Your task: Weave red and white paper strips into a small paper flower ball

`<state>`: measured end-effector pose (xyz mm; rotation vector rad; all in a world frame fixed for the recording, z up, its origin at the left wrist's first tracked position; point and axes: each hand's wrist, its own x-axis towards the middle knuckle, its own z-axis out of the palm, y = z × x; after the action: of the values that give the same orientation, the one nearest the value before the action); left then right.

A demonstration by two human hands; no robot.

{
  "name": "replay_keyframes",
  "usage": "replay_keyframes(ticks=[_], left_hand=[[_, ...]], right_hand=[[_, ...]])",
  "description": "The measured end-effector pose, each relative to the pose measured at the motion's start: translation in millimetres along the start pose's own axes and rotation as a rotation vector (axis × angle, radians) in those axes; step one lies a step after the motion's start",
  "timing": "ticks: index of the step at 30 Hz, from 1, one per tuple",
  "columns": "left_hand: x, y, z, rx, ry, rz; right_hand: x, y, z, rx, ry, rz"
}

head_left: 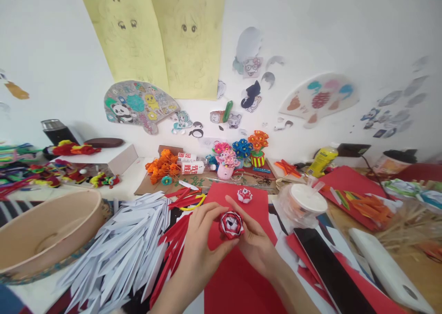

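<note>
Between my two hands is a round red-and-white folded paper ball (pixel 231 225), its open ring facing me. My left hand (pixel 203 231) pinches it from the left, thumb below and fingers above. My right hand (pixel 257 245) is closed around its right side, and some of those fingers are hidden behind it. Just beyond, a smaller red-and-white folded paper piece (pixel 245 194) lies on a red paper sheet (pixel 238 286) under my hands. Folded red paper strips (pixel 177 233) lie left of my left hand, beside a large heap of folded white paper strips (pixel 127 240).
A big round tan bowl (pixel 65 203) stands at the left. On the right are a lidded cup (pixel 307 199), a black phone-like slab (pixel 331 272) and a white oblong object (pixel 386 268). Colourful craft flowers (pixel 241 150) stand at the back against the wall.
</note>
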<state>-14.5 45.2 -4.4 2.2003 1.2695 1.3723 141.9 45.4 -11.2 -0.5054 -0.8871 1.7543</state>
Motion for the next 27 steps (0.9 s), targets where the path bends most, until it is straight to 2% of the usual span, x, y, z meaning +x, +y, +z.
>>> replay_keyframes(ticks=[5,8,11,15,17,20,23,27], left_hand=[[-1.5,-4.3,6.4,0.082,0.141,0.077],[-4.0,-10.1,10.0,0.13,0.182,0.041],[-5.2,-12.9,11.4,0.087,0.162,-0.023],[-0.4,-11.4,5.5,0.04,0.129,-0.038],[3.4,-10.1,0.6,-0.064,0.072,-0.083],[7.3,-9.9,-3.1,-0.297,-0.012,-0.223],[7.0,-13.0,0.4,-0.396,-0.026,-0.31],[3.6,-21.0,10.6,-0.457,-0.016,-0.339]], right_hand=[[3.4,3.2,-0.4,-0.031,-0.019,0.002],[5.7,7.5,-0.9,-0.084,-0.061,-0.031],[6.9,11.9,-2.7,-0.152,-0.052,-0.05],[7.9,13.8,-10.7,-0.193,-0.008,-0.069],[9.2,13.2,-16.7,-0.206,-0.03,-0.087],[12.7,12.1,-24.1,-0.192,-0.048,-0.109],[16.5,11.8,-27.9,-0.183,-0.055,-0.128],[20.5,14.5,-31.7,-0.178,-0.019,-0.168]])
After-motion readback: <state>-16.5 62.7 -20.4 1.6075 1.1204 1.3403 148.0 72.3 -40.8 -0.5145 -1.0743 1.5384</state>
